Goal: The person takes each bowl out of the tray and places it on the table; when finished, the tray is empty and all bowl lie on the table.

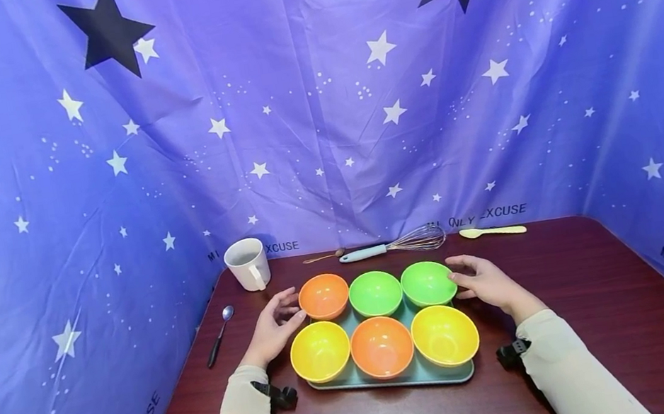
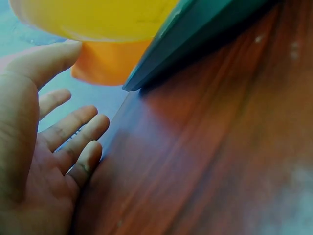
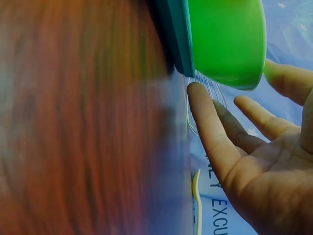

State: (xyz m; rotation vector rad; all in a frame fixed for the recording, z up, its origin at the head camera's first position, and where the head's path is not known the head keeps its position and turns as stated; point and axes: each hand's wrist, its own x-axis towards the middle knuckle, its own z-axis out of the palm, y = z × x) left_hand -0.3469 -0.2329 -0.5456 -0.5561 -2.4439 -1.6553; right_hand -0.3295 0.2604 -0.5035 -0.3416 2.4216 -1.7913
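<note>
Several bowls stand in two rows on a blue-green tray (image 1: 390, 378). The back row has an orange bowl (image 1: 323, 297) and two green bowls, the right one (image 1: 429, 283) at the end. In front are a yellow bowl (image 1: 320, 352), an orange bowl (image 1: 382, 347) and another yellow bowl (image 1: 445, 335). My left hand (image 1: 273, 329) is beside the back orange bowl, fingers spread, thumb close to the bowls. On the other side my right hand (image 1: 487, 284) has its thumb at the right green bowl's rim. Its other fingers (image 3: 205, 115) extend loosely beside the tray.
A white mug (image 1: 248, 265) stands at the back left, with a dark-handled spoon (image 1: 218, 337) in front of it. Along the back edge lie a small thin spoon (image 1: 325, 256), a whisk (image 1: 394, 245) and a pale yellow spoon (image 1: 493, 231). A starry purple cloth (image 1: 320, 130) surrounds the table.
</note>
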